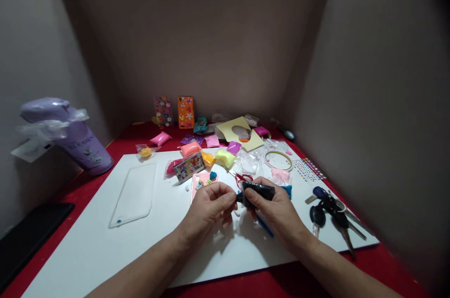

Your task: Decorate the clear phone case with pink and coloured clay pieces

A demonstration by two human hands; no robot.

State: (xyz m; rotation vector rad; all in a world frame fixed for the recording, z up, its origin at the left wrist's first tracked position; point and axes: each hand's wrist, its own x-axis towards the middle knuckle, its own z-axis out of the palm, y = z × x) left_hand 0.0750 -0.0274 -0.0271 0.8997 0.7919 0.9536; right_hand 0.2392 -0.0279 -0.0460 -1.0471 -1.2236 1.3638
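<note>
My right hand [272, 204] is wrapped around a shiny packet of black clay [259, 190], thumb on top. At the packet's left end, the fingertips of my left hand [216, 202] pinch a small bit of black clay [239, 197]; whether it is separate from the rest I cannot tell. Just behind my left hand lies a pink phone case [195, 184] with small coloured clay pieces on it, partly covered by the hand. A blue stick-like tool [264, 226] shows below my right hand. Red-handled scissors [243, 179] rest behind the packet.
On the white board [87, 237] are a clear phone case [135, 197], a bunch of keys [330, 211], a tape roll [278, 160], a gem sticker sheet [309, 170] and several clay packets [191, 149]. A purple bottle [84, 145] leans at left. Two decorated cases [185, 113] stand behind.
</note>
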